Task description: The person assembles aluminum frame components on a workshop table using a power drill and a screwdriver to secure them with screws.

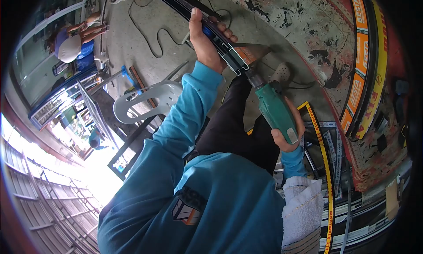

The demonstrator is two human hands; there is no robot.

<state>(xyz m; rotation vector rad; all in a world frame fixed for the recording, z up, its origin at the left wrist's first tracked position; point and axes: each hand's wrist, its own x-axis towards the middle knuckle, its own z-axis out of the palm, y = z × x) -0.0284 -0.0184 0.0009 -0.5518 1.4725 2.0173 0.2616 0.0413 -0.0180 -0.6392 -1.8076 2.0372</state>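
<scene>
So: left hand (207, 38) wrapped round black rail (220, 42), just above drill (275, 111). Right hand (288, 130) gripping drill body, nose touching rail end. White chair (150, 100) left of drill, well apart.

The concrete floor (132, 38) is grey and stained, with a large patch of flaking red and black paint (308, 25) toward one side. A black cable (152, 33) snakes across the bare concrete. A white plastic chair (150, 100) stands on the floor, next to leaning metal frames (94, 106). Long profiles with orange labels (359, 64) and a yellow-edged strip (324, 166) lie along the painted part.
</scene>
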